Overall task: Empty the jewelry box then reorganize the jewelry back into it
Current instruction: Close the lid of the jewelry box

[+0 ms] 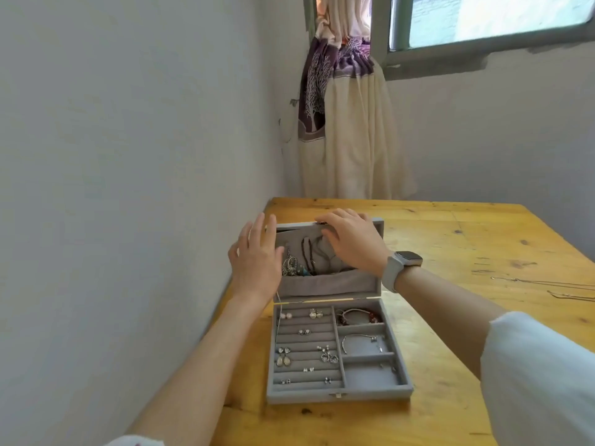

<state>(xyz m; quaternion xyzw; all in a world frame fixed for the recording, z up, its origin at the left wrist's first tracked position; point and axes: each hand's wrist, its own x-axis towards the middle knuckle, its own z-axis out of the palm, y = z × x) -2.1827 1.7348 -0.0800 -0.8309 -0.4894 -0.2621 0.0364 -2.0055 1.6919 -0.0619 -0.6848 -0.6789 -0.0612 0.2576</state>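
On the left end of a knotty, honey-coloured wooden table (450, 252), close to a plain pale wall (128, 123), stands one grey velvet-lined jewelry box (338, 394), rectangular, with its lid (328, 284) raised upright. The lid's inside carries a soft gathered pocket (328, 282) from which dark beaded necklaces (309, 252) and a silvery filigree pendant (288, 264) hang. The tray has padded ridged rows (306, 346) on its left side, dotted with small silver and pearl earrings (314, 313), too small to count surely, and three square compartments on its right: the far one holds a tangle of bracelets (355, 316), the middle one a thin silver bangle (357, 341), the near one a tiny piece or two. A small metal clasp (338, 395) sits on the front wall. The left hand (256, 259) is held loose, fingers straight, beside the lid's left edge; whether it touches the lid I cannot tell. The right hand (352, 239), fingers spread and gently bent, lies over the lid's top edge and lining without grasping anything; its wrist wears a pale smartwatch (402, 267). Two thin chains (547, 284) lie well apart at the table's right. In the corner behind hang a cream curtain (354, 140) and a purple patterned scarf (314, 101) below a grey-framed window (483, 27).
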